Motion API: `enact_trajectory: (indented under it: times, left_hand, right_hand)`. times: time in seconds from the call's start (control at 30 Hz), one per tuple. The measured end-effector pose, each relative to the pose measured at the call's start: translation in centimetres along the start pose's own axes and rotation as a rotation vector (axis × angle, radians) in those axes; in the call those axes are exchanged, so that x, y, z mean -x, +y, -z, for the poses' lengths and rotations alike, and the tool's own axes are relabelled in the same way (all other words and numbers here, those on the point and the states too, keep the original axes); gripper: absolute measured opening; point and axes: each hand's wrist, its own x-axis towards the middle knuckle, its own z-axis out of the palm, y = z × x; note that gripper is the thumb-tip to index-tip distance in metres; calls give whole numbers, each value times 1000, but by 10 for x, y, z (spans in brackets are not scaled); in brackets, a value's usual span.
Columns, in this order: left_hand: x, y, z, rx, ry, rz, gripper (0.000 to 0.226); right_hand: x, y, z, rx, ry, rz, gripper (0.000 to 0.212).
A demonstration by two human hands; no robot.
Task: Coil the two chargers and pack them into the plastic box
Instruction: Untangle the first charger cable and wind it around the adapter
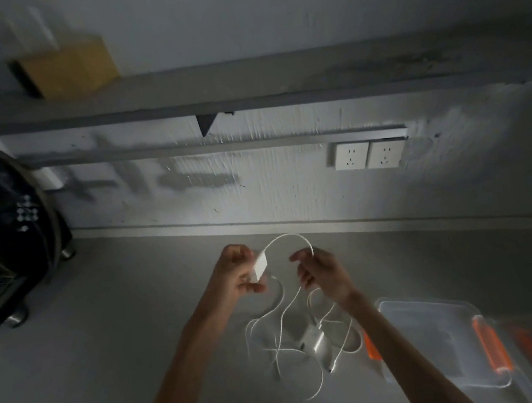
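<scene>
Forearms [184, 374] rise from the bottom edge. The left hand [237, 271] curls its fingers round a white charger brick [260, 266], long axis pointing toward the wall. The right hand [323, 272] pinches its cable [294, 236], which arches between them. The second charger [318, 340] lies tangled on the surface [106, 316] beside the plastic box [435, 321].

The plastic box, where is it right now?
In the head view the plastic box sits on the grey counter at the lower right, just right of the white charger lying among loose cable.
</scene>
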Motion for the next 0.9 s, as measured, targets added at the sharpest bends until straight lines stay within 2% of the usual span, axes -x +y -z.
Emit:
enact_trajectory:
  times: [0.07, 0.13, 0.2, 0.27, 0.33, 0.4, 0.47, 0.5, 0.57, 0.63, 0.7, 0.8, 0.87, 0.9]
  left_hand:
    - [-6, -13, 0, -196, 60, 41, 27]
    - [-12, -26, -8, -291, 16, 61, 42]
    - [-16, -32, -20, -265, -144, 69, 58]
    - [-17, -32, -30, -193, -348, 134, 63]
    - [-12, -24, -38, -154, -548, 152, 44]
    - [-6, -12, -48, -87, -639, 128, 22]
    - [-2, 13, -56, -114, -544, 36, 8]
    - [-2, 30, -59, -168, -470, -54, 9]
    - [4, 78, -67, -153, -468, -219, 15]
    - [17, 128, -82, 6, -623, -300, 20]
    - [28, 168, -105, 131, -776, -346, 24]
    - [32, 213, -144, 24, -810, -506, 26]
    - [27, 235, -158, -93, -694, -660, 25]
    - [22, 242, -162, -136, -606, -714, 23]
  right_hand:
    - [-1, -42, 1, -37, -62, 62, 22]
    - [-1, -80, 1, -110, -177, 113, 16]
    - [2, -117, -3, -165, -325, 122, 18]
    - [6, -148, -9, -31, -369, 193, 26]
    - [13, -172, -8, 248, -216, 392, 26]
    - [19, -190, 5, 503, 22, 633, 21]
    - [28, -204, 31, 539, 226, 790, 20]
    - [34, -206, 48, 502, 300, 809, 25]
    - [47, -194, 80, 351, 296, 677, 43]
    - [64, -163, 90, 207, 122, 430, 71]
    - [78, -121, 76, 138, -111, 288, 89]
    - [104, -75, 39, 17, -450, 166, 75]
    - [126, -59, 37, -278, -481, 63, 76]
    - [135, -52, 46, -425, -431, 61, 74]
